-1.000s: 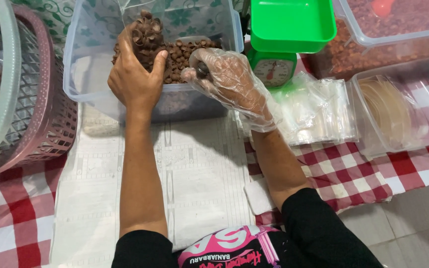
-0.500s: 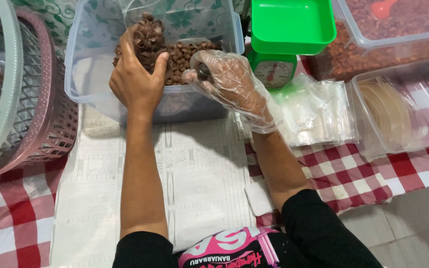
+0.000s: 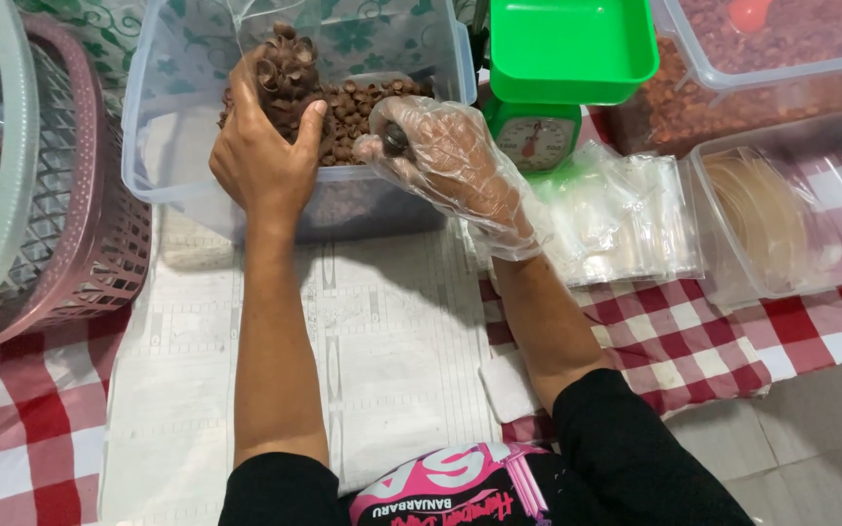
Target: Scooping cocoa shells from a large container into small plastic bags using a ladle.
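The right hand (image 3: 440, 156) wears a thin, clear plastic glove, crinkled and faintly shiny; the left hand (image 3: 265, 146) is bare. The tub (image 3: 163, 117) is translucent plastic, smooth and slightly glossy, and the brown pieces (image 3: 363, 102) inside look dry, matt and rough. The scale (image 3: 572, 44) is bright green plastic with a smooth sheen. The bags (image 3: 626, 219) are clear, glossy plastic film. The basket (image 3: 99, 234) is pink plastic lattice, matt. The paper (image 3: 392, 360) under the arms is white, matt and creased. The cloth (image 3: 694, 341) is red-and-white check, smooth.
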